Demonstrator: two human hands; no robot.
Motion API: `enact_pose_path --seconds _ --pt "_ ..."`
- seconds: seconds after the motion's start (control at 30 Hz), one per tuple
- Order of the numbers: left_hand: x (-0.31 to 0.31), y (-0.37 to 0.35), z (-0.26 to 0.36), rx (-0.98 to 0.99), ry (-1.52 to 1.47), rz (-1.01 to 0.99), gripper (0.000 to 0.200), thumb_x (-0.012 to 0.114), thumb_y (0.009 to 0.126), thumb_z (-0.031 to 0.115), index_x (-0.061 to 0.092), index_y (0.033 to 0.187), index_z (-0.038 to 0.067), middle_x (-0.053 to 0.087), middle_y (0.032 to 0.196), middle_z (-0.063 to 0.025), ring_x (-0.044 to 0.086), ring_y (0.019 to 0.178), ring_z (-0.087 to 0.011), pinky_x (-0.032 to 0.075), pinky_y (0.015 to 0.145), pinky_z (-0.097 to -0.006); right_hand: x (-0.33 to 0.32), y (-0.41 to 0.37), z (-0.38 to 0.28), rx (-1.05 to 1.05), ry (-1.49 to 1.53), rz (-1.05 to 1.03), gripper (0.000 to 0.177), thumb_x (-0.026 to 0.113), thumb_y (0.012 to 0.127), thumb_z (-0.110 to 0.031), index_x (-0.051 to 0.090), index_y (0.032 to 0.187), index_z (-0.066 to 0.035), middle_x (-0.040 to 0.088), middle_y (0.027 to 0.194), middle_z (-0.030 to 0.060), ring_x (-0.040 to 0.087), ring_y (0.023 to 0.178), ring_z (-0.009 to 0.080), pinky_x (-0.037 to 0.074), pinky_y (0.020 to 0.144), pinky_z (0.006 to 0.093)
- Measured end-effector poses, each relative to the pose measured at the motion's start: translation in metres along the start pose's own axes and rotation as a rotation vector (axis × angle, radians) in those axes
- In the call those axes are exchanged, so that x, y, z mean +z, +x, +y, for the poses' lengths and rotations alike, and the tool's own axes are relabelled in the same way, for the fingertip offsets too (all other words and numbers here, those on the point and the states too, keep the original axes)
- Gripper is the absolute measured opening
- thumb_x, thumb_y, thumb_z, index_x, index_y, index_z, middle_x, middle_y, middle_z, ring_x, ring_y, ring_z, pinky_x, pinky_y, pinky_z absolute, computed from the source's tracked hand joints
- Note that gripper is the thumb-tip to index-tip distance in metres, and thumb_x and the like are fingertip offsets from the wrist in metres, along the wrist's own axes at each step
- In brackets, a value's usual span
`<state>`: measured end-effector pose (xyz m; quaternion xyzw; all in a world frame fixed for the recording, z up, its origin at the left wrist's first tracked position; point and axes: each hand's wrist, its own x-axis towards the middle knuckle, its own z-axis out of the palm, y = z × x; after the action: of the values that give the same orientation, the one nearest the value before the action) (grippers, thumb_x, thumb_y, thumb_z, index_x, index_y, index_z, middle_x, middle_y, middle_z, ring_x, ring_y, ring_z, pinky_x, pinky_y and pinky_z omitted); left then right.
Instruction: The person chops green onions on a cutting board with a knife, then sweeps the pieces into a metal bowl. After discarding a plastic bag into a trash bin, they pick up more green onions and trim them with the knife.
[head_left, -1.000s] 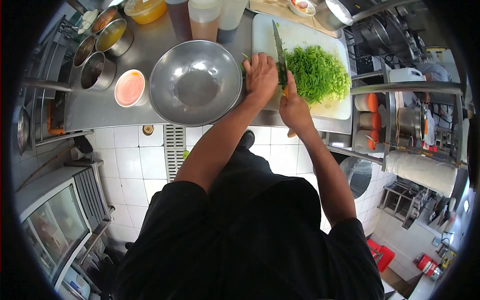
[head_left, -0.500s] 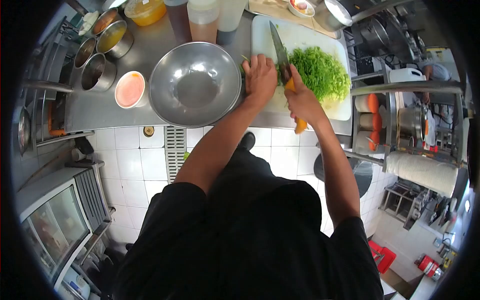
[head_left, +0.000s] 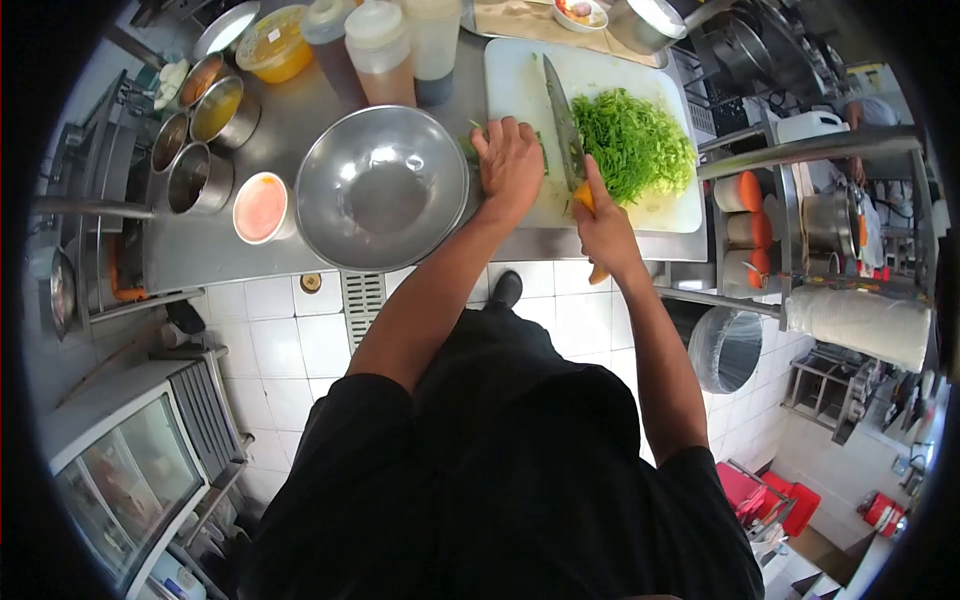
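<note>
My right hand [head_left: 606, 235] is wrapped around the yellow handle of a chef's knife [head_left: 566, 125], its blade pointing away from me over a white cutting board [head_left: 512, 75]. On the board's left edge my left hand [head_left: 510, 168] has its fingers curled down over some leafy greens; bits of green show on both sides of the fingers, and the rest is hidden beneath. Right of the blade sits a heap of shredded greens [head_left: 632, 148]. A wide steel bowl [head_left: 382, 195] stands just left of my left hand.
Squeeze bottles [head_left: 378, 60] stand behind the bowl. To the left are a white tub of pink-orange contents [head_left: 262, 208], several steel pots [head_left: 228, 115] and an orange-filled plastic container [head_left: 275, 45]. A brown tray [head_left: 520, 18] lies behind the board. A steel rail [head_left: 810, 150] runs at right.
The camera view has shifted and tilted slightly. My left hand stays over the greens at the board's left edge. The knife remains in my right hand, its blade still left of the heap.
</note>
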<state>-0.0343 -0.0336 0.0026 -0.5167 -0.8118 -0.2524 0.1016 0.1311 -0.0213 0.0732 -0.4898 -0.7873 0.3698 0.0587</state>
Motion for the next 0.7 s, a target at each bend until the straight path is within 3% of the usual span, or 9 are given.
enact_pose_path --seconds 0.07,0.1,0.27,0.4,0.5,0.6,0.63,0.7 --pt "0.006 0.003 0.007 0.042 0.039 0.030 0.015 0.060 0.086 0.012 0.068 0.095 0.003 0.061 0.098 -0.0100 0.054 0.102 -0.0276 0.033 0.097 -0.0530 -0.008 -0.002 0.009 0.026 -0.024 0.025 0.074 0.054 0.093 -0.013 0.023 0.160 -0.021 0.069 0.096 0.0295 0.067 0.089 0.0468 0.051 0.085 0.0497" --pt "0.010 0.002 0.011 0.061 0.059 0.044 0.013 0.061 0.086 0.011 0.068 0.093 0.003 0.061 0.097 -0.0098 0.054 0.101 -0.0275 0.033 0.097 -0.0537 -0.008 0.000 0.016 -0.061 -0.052 0.079 0.071 0.053 0.097 -0.013 0.024 0.160 -0.025 0.068 0.079 0.0176 0.061 0.051 0.0214 0.054 0.057 0.0383" --pt "0.024 0.003 0.035 0.092 0.062 0.073 0.014 0.061 0.087 0.011 0.068 0.094 0.003 0.061 0.096 -0.0095 0.054 0.101 -0.0274 0.033 0.097 -0.0532 -0.023 0.005 0.024 -0.129 -0.054 0.064 0.069 0.053 0.096 -0.012 0.028 0.159 -0.021 0.067 0.075 0.0173 0.061 0.050 0.0219 0.054 0.056 0.0367" --pt "0.028 0.000 0.030 0.069 0.025 0.119 0.015 0.061 0.089 0.015 0.069 0.093 0.003 0.060 0.095 -0.0095 0.054 0.100 -0.0273 0.033 0.096 -0.0524 -0.043 -0.006 -0.008 -0.077 -0.058 -0.024 0.069 0.054 0.096 -0.012 0.028 0.159 -0.017 0.067 0.078 0.0180 0.059 0.047 0.0201 0.053 0.054 0.0340" --pt "0.025 0.002 0.031 0.056 0.015 0.101 0.016 0.062 0.090 0.017 0.069 0.091 0.003 0.060 0.095 -0.0098 0.053 0.100 -0.0272 0.033 0.096 -0.0522 -0.046 -0.015 -0.026 -0.024 -0.111 -0.054 0.070 0.054 0.095 -0.012 0.026 0.159 -0.014 0.069 0.083 0.0243 0.066 0.057 0.0308 0.056 0.062 0.0420" --pt "0.022 0.001 0.032 0.048 0.006 0.095 0.014 0.058 0.085 0.010 0.069 0.093 0.004 0.060 0.097 -0.0094 0.053 0.101 -0.0264 0.033 0.098 -0.0532 -0.015 -0.016 -0.006 -0.195 -0.211 0.075 0.072 0.052 0.094 -0.011 0.022 0.159 -0.013 0.069 0.089 0.0312 0.068 0.077 0.0448 0.054 0.078 0.0519" --pt "0.021 0.002 0.032 0.041 -0.019 0.078 0.014 0.059 0.086 0.010 0.069 0.093 0.004 0.060 0.097 -0.0092 0.053 0.101 -0.0264 0.033 0.099 -0.0543 -0.009 -0.017 -0.005 -0.211 -0.174 0.078 0.075 0.052 0.089 -0.007 0.022 0.158 -0.004 0.068 0.085 0.0313 0.067 0.081 0.0485 0.051 0.084 0.0540" --pt "0.017 0.001 0.032 0.026 -0.069 0.041 0.014 0.059 0.088 0.012 0.069 0.093 0.005 0.060 0.097 -0.0086 0.053 0.102 -0.0266 0.032 0.102 -0.0566 -0.002 -0.017 -0.005 -0.161 -0.185 0.063 0.076 0.052 0.089 -0.006 0.019 0.158 -0.004 0.068 0.084 0.0313 0.067 0.079 0.0485 0.052 0.083 0.0548"
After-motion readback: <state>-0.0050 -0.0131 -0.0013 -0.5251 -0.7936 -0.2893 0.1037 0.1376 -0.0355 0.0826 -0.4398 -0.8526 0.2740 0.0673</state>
